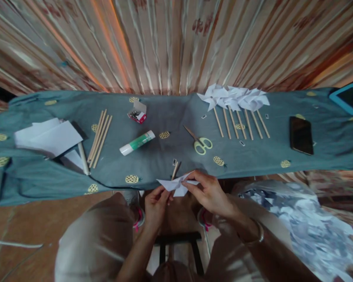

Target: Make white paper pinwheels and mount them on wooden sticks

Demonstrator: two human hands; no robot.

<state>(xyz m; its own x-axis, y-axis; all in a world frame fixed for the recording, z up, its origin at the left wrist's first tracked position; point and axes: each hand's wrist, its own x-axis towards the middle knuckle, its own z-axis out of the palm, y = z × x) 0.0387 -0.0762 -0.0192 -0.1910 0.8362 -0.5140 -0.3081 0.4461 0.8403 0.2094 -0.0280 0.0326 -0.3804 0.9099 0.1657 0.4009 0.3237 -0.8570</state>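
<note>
Sticks [102,141] loose on left of cloth [170,113], then tube [137,143]. Left hand [157,201] pinches white paper pinwheel [179,190] at near edge, probably by its left side, fingertips partly hidden; right hand [207,192] pinches its right blade. Scissors [198,140] beyond, pinwheel row [237,98] far right, phone [301,135] right of that.

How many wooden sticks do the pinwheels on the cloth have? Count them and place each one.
7 wooden sticks, in a row jutting toward the person from the white pinwheels, between the scissors and the phone; more may be hidden.
</note>
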